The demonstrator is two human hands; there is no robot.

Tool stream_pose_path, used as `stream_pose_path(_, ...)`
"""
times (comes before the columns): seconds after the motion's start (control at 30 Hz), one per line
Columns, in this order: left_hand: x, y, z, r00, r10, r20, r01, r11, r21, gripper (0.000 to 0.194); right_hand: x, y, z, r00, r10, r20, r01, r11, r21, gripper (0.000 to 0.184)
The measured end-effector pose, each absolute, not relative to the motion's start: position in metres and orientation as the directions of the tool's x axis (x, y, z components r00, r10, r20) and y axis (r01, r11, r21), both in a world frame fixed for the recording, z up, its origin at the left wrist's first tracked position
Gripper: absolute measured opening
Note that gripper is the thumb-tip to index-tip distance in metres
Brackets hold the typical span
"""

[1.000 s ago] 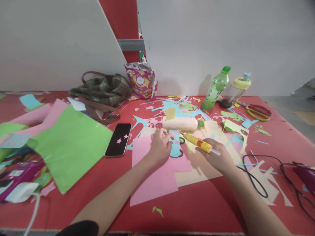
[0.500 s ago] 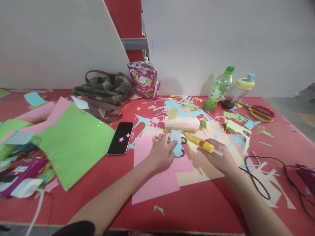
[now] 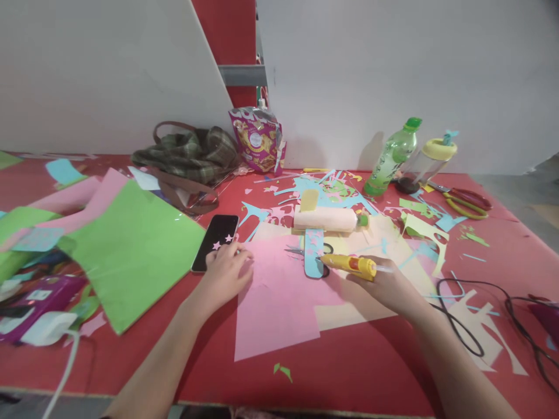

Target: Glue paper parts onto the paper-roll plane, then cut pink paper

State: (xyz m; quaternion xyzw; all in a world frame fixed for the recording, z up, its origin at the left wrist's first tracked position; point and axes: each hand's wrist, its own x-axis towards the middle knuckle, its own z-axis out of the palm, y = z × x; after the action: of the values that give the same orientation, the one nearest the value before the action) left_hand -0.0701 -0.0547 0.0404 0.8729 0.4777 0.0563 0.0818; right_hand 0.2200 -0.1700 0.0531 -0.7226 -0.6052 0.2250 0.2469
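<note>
My right hand (image 3: 388, 282) grips a yellow hot glue gun (image 3: 349, 265), a pale glue stick jutting from its rear. Its nozzle points left, at the right side of a light-blue paper strip (image 3: 312, 265) dotted with small pink pieces. That strip lies over a pair of scissors (image 3: 295, 251), and above its top end rests a bottle wrapped in pale paper (image 3: 325, 219), green cap to the right. Fingers loosely spread, my left hand (image 3: 229, 269) is at the right edge of a black phone (image 3: 210, 247). Two pink paper stars (image 3: 228, 238) lie on the phone beside the fingertips.
Pink paper (image 3: 277, 314) and green sheets (image 3: 131, 256) cover parts of the red table. Behind stand a snack bag (image 3: 257, 139), a green bottle (image 3: 391, 157) and a lidded cup (image 3: 430, 163). A black cord (image 3: 454, 320) loops at right, near large scissors (image 3: 469, 203).
My left hand has left the blue strip and moved left to the phone. The glue gun has shifted slightly left and down, its nozzle now at the strip.
</note>
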Motion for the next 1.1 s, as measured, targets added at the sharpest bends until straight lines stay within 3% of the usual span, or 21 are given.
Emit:
stream_pose_path(0.13, -0.089, -0.056, 0.044, 0.533, 0.842, -0.077, 0.832, -0.506, 0.226, 0.019, 0.220, -0.169, 0.052, 0.130, 0.991, -0.014, 0.797, -0.113, -0.593, 0.018)
stream_pose_path(0.33, -0.096, -0.061, 0.047, 0.565, 0.818, -0.109, 0.809, -0.523, 0.268, 0.014, 0.220, -0.170, 0.052, 0.101, 0.994, -0.034, 0.813, -0.102, -0.574, 0.019)
stream_pose_path(1.1, -0.085, -0.068, 0.051, 0.537, 0.825, -0.174, 0.842, -0.514, 0.163, 0.013, 0.222, -0.170, 0.047, 0.054, 0.998, -0.014, 0.863, -0.054, -0.503, 0.021)
